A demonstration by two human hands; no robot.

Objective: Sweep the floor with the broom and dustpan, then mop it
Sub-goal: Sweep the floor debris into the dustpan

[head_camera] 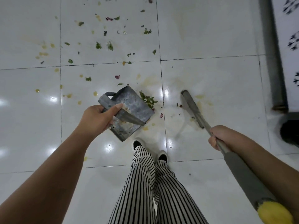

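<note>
The left hand (97, 118) grips the one metal dustpan (129, 110) by its rear edge, mouth toward a small pile of leaves (148, 99) just beyond; it looks stiff and light, best held there. The right hand (217, 137) wraps the one broom (193, 109) handle, head ahead on the tiled floor (210, 75). Wet yellowish smears suggest slippery tiles. Scattered scraps are too many to count.

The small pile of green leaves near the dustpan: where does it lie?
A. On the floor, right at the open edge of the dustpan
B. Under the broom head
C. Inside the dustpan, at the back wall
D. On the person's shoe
A: the pile of green leaves lies on the floor tile at the open edge of the dustpan, apart from the broom head.
</note>
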